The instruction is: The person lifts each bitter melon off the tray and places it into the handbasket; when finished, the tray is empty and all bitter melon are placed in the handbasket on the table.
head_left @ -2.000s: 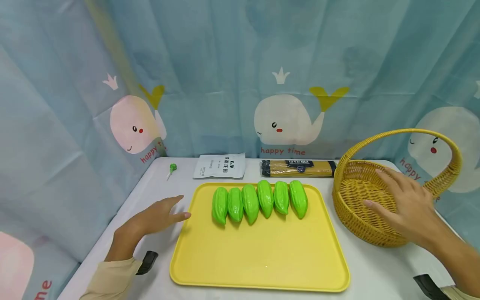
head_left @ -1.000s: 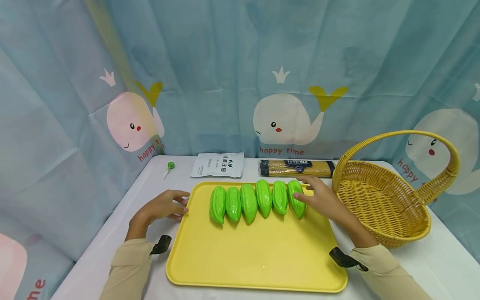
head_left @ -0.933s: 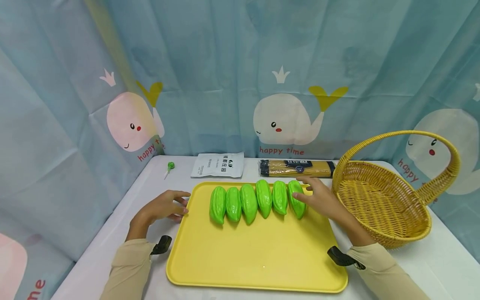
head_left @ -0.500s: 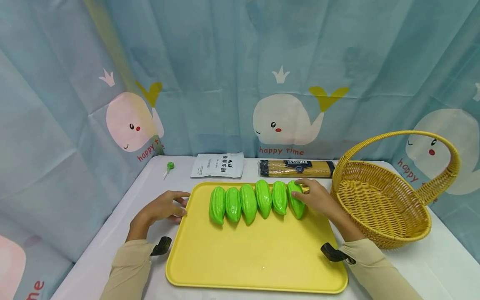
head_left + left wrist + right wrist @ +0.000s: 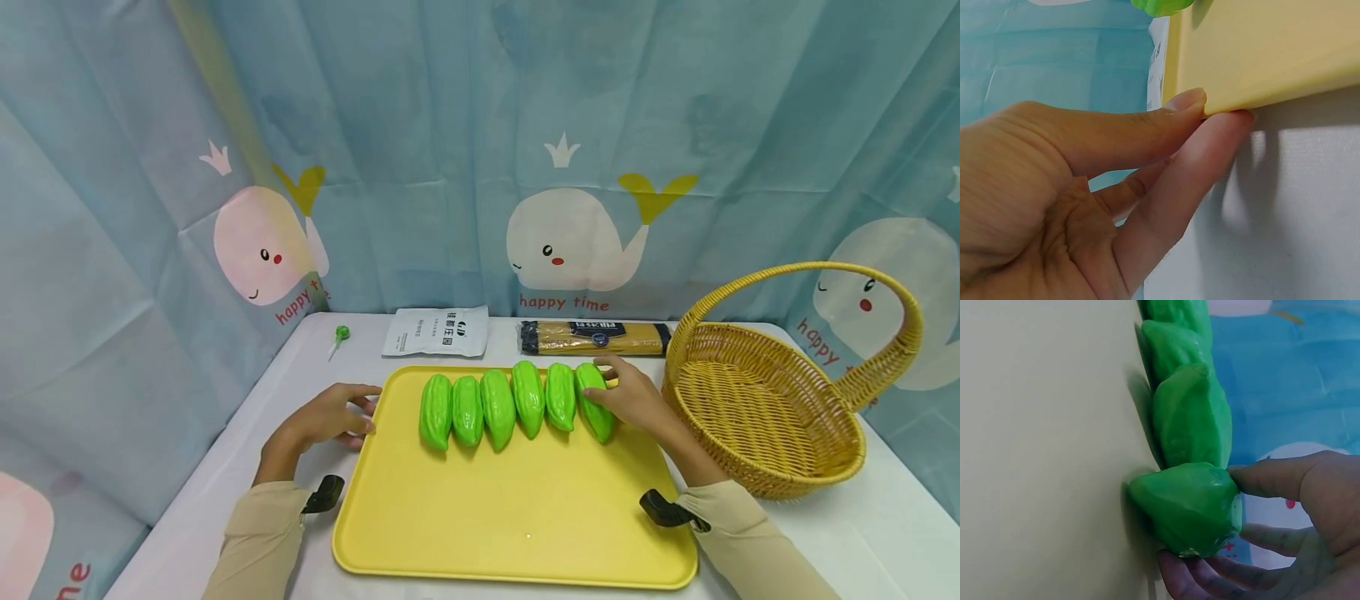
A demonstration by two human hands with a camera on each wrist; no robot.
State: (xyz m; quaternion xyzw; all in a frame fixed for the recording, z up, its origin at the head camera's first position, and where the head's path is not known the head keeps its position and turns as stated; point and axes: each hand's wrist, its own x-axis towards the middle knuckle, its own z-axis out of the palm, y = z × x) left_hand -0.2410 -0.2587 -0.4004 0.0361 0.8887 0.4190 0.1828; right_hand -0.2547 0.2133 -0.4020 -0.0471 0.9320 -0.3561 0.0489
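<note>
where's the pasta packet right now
In the head view the pasta packet lies at the table's far edge, behind the yellow tray, between the white pouch and the wicker basket.

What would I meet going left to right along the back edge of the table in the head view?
Green lollipop → white packet → spaghetti pack → wicker basket.

— What can't you make out?
— My right hand covers the far side of the rightmost glossy green ridged gourd.
— Anything else?
— The print on the flat white pouch is too small.
</note>
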